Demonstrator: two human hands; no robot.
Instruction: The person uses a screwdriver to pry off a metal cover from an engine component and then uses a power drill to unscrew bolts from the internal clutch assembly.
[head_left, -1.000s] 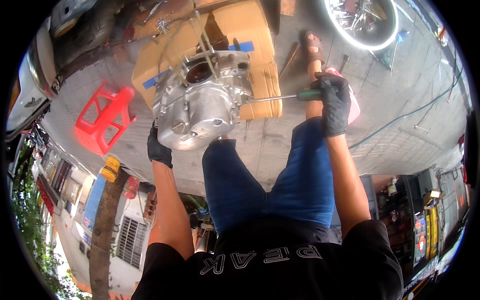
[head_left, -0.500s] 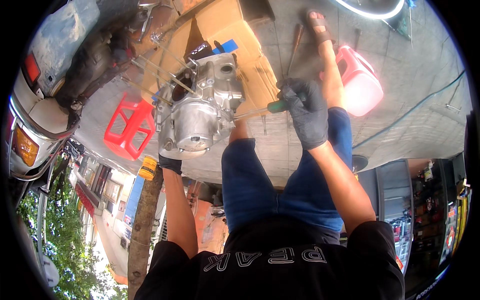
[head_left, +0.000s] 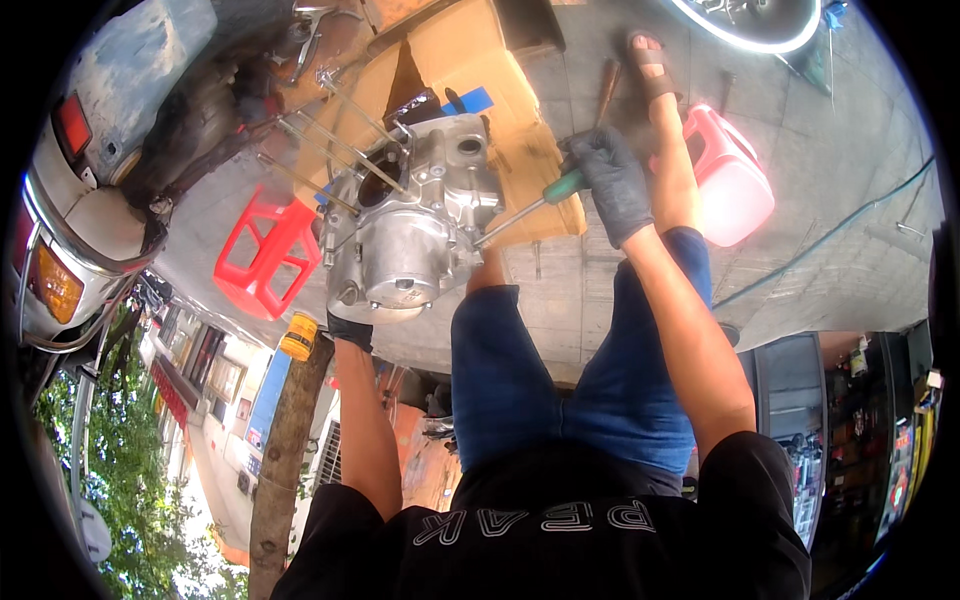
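A bare silver engine crankcase (head_left: pixel 400 245) with long studs (head_left: pixel 345 160) sticking out toward the upper left fills the middle of the view. My left hand (head_left: pixel 349 328), in a black glove, grips its lower left edge; most of its fingers are hidden by the casing. In my black-gloved right hand (head_left: pixel 615 185) is a screwdriver (head_left: pixel 562 187) with a green handle, my fingers closed around the end of it. The shaft slants down to the left, and its tip meets the crankcase's right side near the bolts.
Flattened cardboard (head_left: pixel 535 185) lies on the paved ground behind the crankcase. A red plastic stool (head_left: pixel 265 255) stands left, a pink jug (head_left: pixel 725 180) right, beside my sandalled foot (head_left: pixel 652 70). Another long tool (head_left: pixel 607 92) and a wheel (head_left: pixel 750 20) are farther off. A motorbike body (head_left: pixel 90 220) borders the left.
My right hand has tilted the screwdriver, its handle now higher and its shaft steeper, with the tip still at the crankcase. My left hand keeps its place. The whole view has shifted slightly.
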